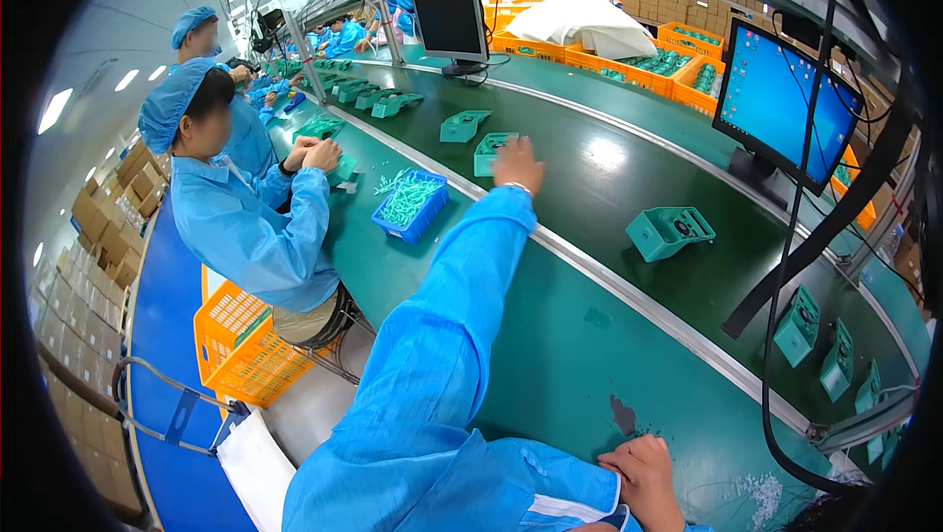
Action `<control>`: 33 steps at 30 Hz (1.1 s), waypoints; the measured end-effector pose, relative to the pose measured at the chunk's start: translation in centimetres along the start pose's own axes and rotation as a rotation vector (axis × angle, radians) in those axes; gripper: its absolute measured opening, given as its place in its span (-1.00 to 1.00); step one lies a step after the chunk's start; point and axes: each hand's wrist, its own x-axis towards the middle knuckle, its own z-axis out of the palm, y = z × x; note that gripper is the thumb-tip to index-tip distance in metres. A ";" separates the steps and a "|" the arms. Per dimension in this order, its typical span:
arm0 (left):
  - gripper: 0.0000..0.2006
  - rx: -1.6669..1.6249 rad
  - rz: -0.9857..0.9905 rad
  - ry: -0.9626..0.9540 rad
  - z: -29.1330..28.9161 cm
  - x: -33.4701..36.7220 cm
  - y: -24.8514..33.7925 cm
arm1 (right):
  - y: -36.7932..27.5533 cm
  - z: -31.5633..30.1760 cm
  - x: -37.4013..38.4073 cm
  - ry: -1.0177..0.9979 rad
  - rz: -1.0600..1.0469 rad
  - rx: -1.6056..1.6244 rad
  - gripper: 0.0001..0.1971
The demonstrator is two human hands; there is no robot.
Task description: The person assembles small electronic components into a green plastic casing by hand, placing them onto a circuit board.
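Observation:
My left arm stretches far out over the bench to the dark green conveyor. There my left hand (pixel 518 167) is on the right side of a green plastic housing (pixel 485 157), fingers closed over its edge. The hand covers part of that housing. Low in the picture, my right hand (pixel 643 478) rests on the green bench (pixel 550 355) near its front edge, its fingers curled in. Whatever lies inside those fingers, if anything, is hidden. A dark patch (pixel 622 416) and small dark bits lie just beyond it.
Another green housing (pixel 670 233) sits on the conveyor (pixel 580 208), with several more at both ends. A blue basket (pixel 411 206) of thin green pieces stands on the bench left of my arm. A co-worker (pixel 250 208) sits at left. A monitor (pixel 786 100) and hanging black cables are at right.

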 end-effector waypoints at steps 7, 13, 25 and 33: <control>-0.44 0.018 -0.055 -0.309 0.4 0.8 -2.0 | 0.7 0.1 -0.2 0.037 0.031 -0.057 -0.85; -0.65 -0.174 0.003 -0.245 -0.8 0.3 0.2 | 0.6 -0.4 -0.5 0.053 -0.024 -0.074 -0.85; -0.88 -1.040 0.703 -0.316 -17.8 -19.9 0.7 | -2.1 -2.9 -2.7 0.109 -0.074 -0.079 -0.85; -0.79 -0.980 1.161 -0.188 -19.9 -26.6 3.2 | 3.7 -12.1 -13.0 0.628 0.498 -0.643 -0.93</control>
